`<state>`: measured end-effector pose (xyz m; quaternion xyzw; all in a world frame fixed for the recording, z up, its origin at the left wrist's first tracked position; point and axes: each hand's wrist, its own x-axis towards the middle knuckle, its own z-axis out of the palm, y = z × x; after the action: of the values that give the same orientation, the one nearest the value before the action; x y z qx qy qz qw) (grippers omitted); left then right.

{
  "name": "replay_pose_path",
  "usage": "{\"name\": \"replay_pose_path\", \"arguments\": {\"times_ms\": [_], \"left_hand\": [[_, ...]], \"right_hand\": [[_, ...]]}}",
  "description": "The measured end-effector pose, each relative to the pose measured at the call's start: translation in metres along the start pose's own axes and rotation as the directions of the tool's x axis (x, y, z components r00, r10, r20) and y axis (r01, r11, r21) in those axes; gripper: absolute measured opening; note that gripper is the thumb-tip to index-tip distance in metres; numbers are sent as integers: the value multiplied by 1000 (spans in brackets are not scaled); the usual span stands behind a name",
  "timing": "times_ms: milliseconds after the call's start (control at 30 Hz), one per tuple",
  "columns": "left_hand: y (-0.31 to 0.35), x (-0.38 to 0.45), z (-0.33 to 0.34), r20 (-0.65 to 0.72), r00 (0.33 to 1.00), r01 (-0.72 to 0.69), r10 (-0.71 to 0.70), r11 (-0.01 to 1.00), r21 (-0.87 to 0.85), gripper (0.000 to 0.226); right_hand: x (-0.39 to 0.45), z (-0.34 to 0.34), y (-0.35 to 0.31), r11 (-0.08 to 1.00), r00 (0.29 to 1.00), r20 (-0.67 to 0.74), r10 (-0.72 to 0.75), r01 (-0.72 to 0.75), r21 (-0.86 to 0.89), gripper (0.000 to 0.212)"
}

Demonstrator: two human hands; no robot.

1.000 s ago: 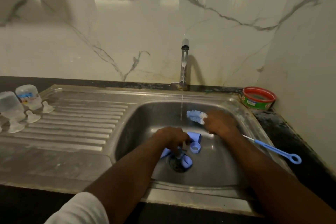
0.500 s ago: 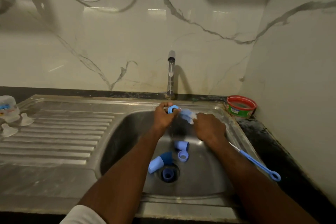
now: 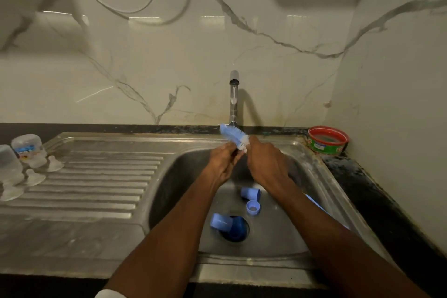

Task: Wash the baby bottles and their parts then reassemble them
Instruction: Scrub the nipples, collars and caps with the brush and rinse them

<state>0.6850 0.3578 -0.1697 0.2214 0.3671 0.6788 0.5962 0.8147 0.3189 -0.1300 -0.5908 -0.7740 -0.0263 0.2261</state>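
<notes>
Over the sink basin [image 3: 285, 237], under the tap [image 3: 234, 94], my right hand [image 3: 266, 159] grips the blue-and-white bottle brush [image 3: 235, 135]. Its bristle head sticks up to the left past my left hand [image 3: 222, 162]. My left hand's fingers are curled at the base of the bristles; the small blue ring it took is hidden in them. Two blue caps [image 3: 250, 193] [image 3: 219, 221] and a blue ring [image 3: 253, 207] lie in the basin, with another blue part in the drain [image 3: 238, 228]. Two clear bottles [image 3: 29, 150] [image 3: 8, 164] stand upside down on the drainboard with three teats [image 3: 55, 164].
A thin stream of water runs from the tap. A red-rimmed green tub [image 3: 327, 140] sits at the back right corner of the dark counter. The brush's blue handle [image 3: 316, 204] runs back under my right forearm. Marble walls close in behind and to the right.
My left hand picked a blue ring from the basin floor and rose to the tap. My right hand brought the brush up to it; the bristles now poke out past my left fingers.
</notes>
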Motion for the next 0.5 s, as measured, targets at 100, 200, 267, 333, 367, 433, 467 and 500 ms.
{"name": "replay_pose_path", "arguments": {"times_ms": [100, 200, 267, 333, 367, 433, 467, 500], "left_hand": [[1, -5, 4, 24, 999, 23, -21, 995, -100, 26], [9, -6, 0, -7, 999, 34, -36, 984, -173, 26], [13, -5, -4, -58, 997, 36, -48, 979, -202, 21], [13, -3, -3, -85, 994, 45, -64, 977, -211, 19], [12, -4, -1, -78, 995, 51, -68, 978, -204, 20], [7, -2, 4, -31, 996, 78, -84, 982, -171, 22], [5, -3, 6, 6, 995, 95, -95, 985, -141, 24], [2, -7, 8, 28, 994, 112, -110, 989, -97, 24]], "right_hand": [[8, -10, -1, 997, 996, -56, 66, -68, -42, 33], [7, -15, 7, 989, 989, -77, 130, -135, -63, 32], [3, -13, 11, 993, 992, -44, 115, -116, -25, 32], [-3, -7, 12, 999, 999, -11, 54, -54, 10, 38], [-5, -4, 11, 999, 999, -18, 26, -26, 25, 39], [-4, -1, 7, 999, 998, -66, -7, 10, 50, 36], [-2, -1, 4, 999, 995, -93, -22, 25, 38, 34], [0, -1, 1, 999, 993, -113, -30, 31, 11, 32]]}}
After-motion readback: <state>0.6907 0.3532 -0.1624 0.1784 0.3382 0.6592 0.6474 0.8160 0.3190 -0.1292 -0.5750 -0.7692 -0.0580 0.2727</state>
